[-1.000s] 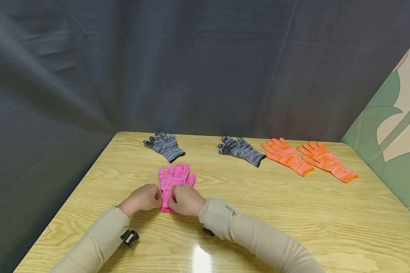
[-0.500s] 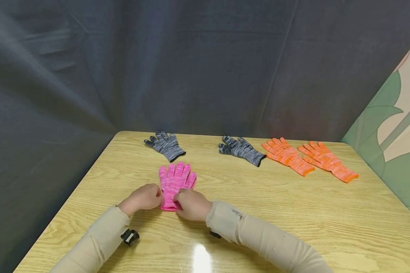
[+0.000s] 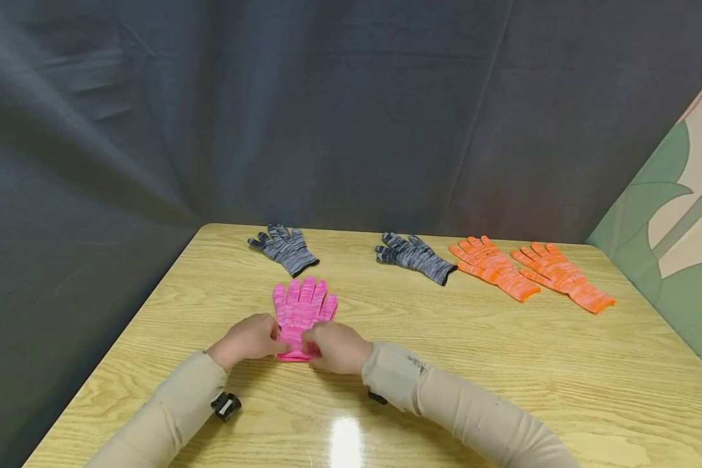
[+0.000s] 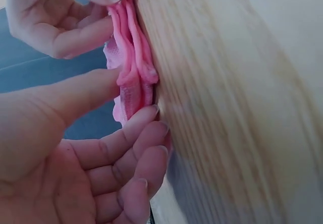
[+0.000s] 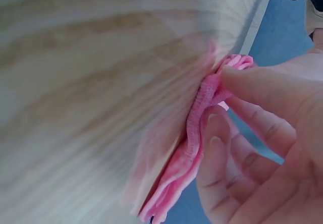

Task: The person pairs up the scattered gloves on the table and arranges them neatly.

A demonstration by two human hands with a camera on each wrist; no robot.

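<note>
In the head view, a pink knitted glove (image 3: pixel 301 312) lies flat with its fingers pointing away from me. Layered cuff edges (image 4: pixel 132 47) in the left wrist view suggest a second pink glove beneath it. My left hand (image 3: pixel 251 338) pinches the left side of the cuff between thumb and fingertips. At the cuff's right side, my right hand (image 3: pixel 336 348) pinches the fabric, its thumb against the pink cuff (image 5: pixel 199 108) in the right wrist view. The lower layer is mostly hidden.
Two grey-black gloves lie behind, one at the left (image 3: pixel 286 250) and one in the middle (image 3: pixel 415 257). Two orange gloves lie at the right, the nearer-in one (image 3: pixel 494 266) beside the outer one (image 3: pixel 561 276). A dark curtain (image 3: pixel 339 117) hangs behind the wooden table (image 3: pixel 474 351).
My right hand has shifted slightly to the right along the cuff. The left thumb has come further over the cuff. The other gloves lie as before.
</note>
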